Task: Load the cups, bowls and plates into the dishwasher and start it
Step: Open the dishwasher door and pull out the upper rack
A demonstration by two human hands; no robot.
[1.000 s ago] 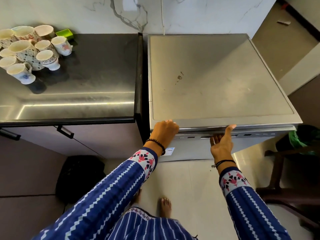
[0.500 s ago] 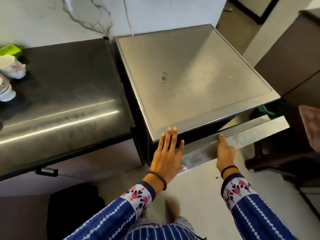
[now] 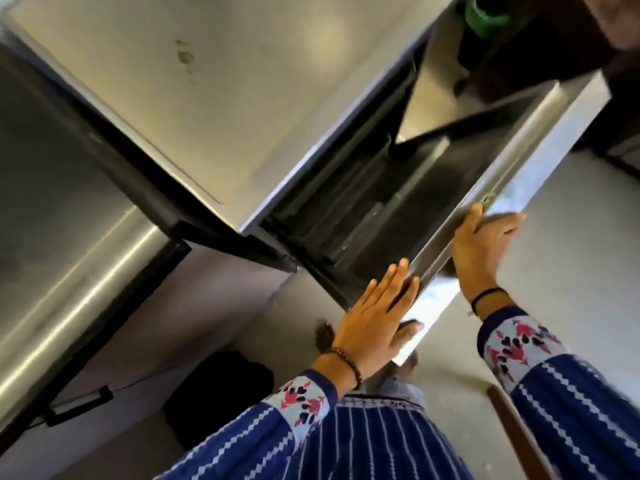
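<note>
The silver dishwasher [image 3: 194, 109] stands beside the dark counter, seen at a strong tilt. Its door [image 3: 512, 188] hangs partly open and the dark inside shows in the gap. My right hand [image 3: 479, 251] grips the door's top edge, fingers wrapped over the rim. My left hand [image 3: 375, 315] lies flat with straight fingers against the door's near end. No cups, bowls or plates are in view.
The black counter [image 3: 62, 188] runs along the left with a cupboard handle [image 3: 79, 407] below it. A black bag [image 3: 214, 393] sits on the floor under the counter. A green object [image 3: 485, 12] and dark furniture stand at top right.
The dishwasher door has swung further open and down. Both hands followed it, the right one now wrapped over its edge. The view has tilted and the cups on the counter have left the frame.
</note>
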